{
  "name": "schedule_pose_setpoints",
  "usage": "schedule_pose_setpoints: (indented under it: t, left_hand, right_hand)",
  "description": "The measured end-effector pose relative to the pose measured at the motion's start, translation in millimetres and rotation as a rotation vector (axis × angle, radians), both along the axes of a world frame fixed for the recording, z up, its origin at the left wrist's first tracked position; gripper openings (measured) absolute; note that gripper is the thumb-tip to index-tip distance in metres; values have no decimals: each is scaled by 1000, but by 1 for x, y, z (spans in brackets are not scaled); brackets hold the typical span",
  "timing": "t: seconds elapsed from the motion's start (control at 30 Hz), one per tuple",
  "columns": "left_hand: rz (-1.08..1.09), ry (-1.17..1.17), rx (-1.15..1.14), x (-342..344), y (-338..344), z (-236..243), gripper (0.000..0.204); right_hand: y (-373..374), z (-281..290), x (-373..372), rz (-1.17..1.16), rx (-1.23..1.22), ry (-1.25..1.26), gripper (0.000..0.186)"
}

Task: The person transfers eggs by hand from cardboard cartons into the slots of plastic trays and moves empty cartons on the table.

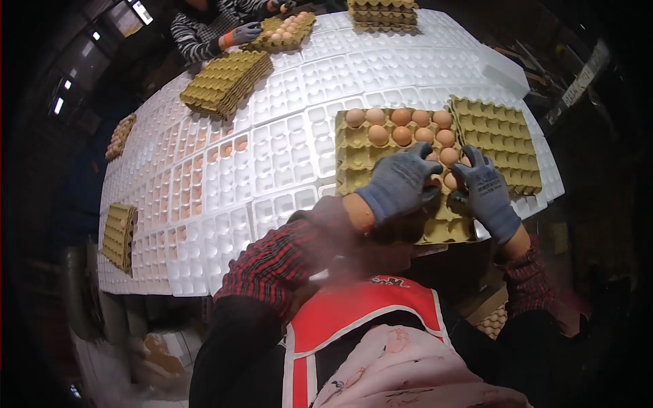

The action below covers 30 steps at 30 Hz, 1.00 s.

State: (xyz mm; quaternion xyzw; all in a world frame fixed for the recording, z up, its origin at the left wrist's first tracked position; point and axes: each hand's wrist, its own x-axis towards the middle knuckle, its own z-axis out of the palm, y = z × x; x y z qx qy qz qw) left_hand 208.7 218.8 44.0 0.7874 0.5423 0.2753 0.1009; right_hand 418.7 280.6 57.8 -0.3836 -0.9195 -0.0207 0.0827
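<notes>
Eggs (402, 137), likely light, fragile (best cupped by sides); left hand (403, 182), right hand (487, 189): half-curled at eggs, hold unclear.

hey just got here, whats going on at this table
A person has both gloved hands, left hand and right hand, down among the eggs in a partly filled pulp tray; whether either grips one is unclear. A stack of trays sits to its right. White moulded packs cover much of the table, some toward the left showing eggs. Across it, a co-worker's gloved hand is at another egg tray.
</notes>
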Motion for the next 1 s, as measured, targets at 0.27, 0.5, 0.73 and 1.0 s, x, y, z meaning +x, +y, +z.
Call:
schedule_pose_setpoints:
  t: [0.27,0.5,0.73,1.0]
  left_hand:
    - [129,716,36,39,11,-9,22]
    - [-332,-1478,-421,-108,-70,8,45]
    - [306,-928,-133,-294,-212,-105,48]
    - [823,198,-260,-374,-220,-116,35]
  right_hand:
    - [22,-14,31,-107,-829,772,42]
    - [-35,-21,-5,310,-2227,1897,63]
    - [-150,-45,-203,85,-2137,1222,52]
    - [-142,-107,-412,433,-348,193,31]
